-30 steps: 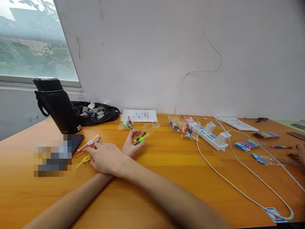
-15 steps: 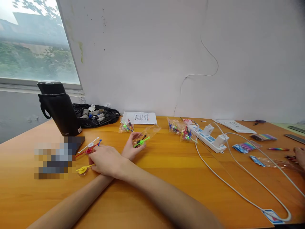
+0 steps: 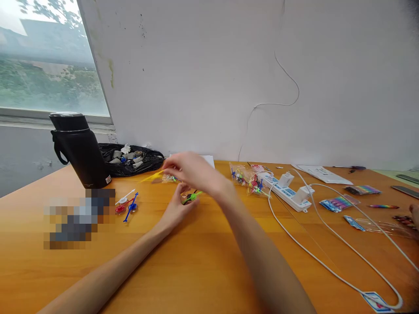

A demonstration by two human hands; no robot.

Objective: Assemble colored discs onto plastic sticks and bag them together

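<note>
Nearest the viewer, both forearms cross a bare stretch of the tabletop point(image 3: 203, 266); this is the widest open room, bounded to the right by a looping white cable point(image 3: 310, 253).

The left hand point(image 3: 176, 210) rests low on the tabletop, its fingers closed around a green piece point(image 3: 192, 197) with a dark part beside it. Whether a clear wrapper surrounds the piece cannot be told.

The right hand point(image 3: 193, 171) is raised just above and beyond the left fingers and is blurred. Its fingers appear to pinch a yellow piece point(image 3: 152, 176), whose tip points away to their left.

Step in hand, as judged: the yellow piece is carried in the air while the green piece is held steady below.

Bringing the two together would call for a short, slow descent and a steady pinch, since both pieces are thin.

Left of the left fingers, apart from them, lie a blue piece point(image 3: 131, 208), a red piece point(image 3: 120, 209) and a white piece point(image 3: 126, 199), clustered and partly touching.

Just beyond the right fingers sits a small packet point(image 3: 170, 178); to their right lie further packets point(image 3: 248, 176) and a power strip point(image 3: 288, 189), which crowd that side.

Farther left stand a black flask point(image 3: 80, 150) and a black bag point(image 3: 134, 158).

Another person's hand point(image 3: 414, 214) shows at the far right edge, well apart.
</note>
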